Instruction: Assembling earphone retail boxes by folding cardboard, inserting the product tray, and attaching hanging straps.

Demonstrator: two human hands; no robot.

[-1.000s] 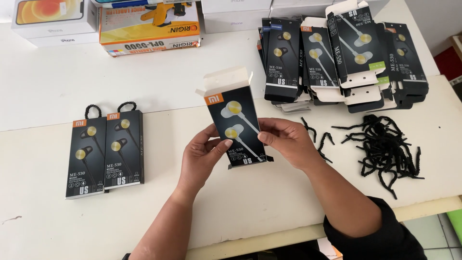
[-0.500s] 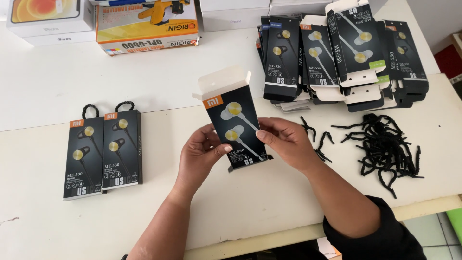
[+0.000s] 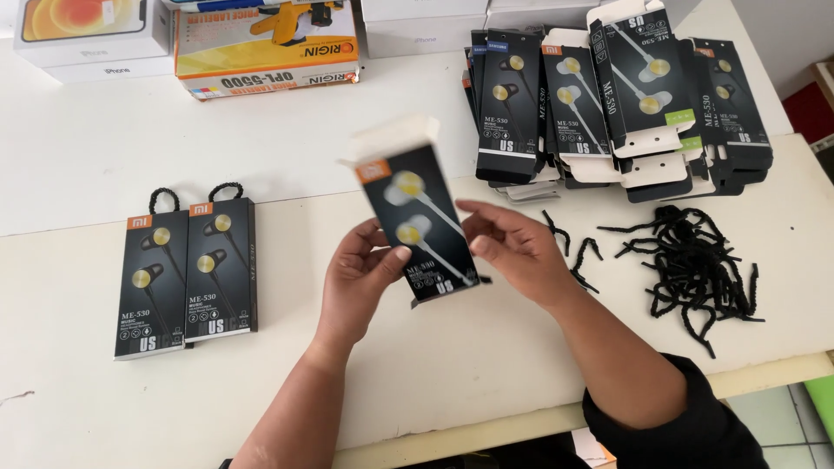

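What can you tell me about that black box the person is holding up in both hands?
The earphone box is a slim black cardboard carton with an orange corner tag and a picture of white-and-gold earbuds. Its white top flap stands open. It is tilted, raised above the white table, with the left hand and the right hand each gripping a side.

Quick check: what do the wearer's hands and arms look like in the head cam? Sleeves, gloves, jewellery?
Both hands are bare: no gloves. No ring, watch or bracelet shows on the left hand or the right hand. The left forearm is uncovered down to the frame edge. The right forearm is uncovered too, up to a dark sleeve pushed up near the elbow. No markings or cables are visible.
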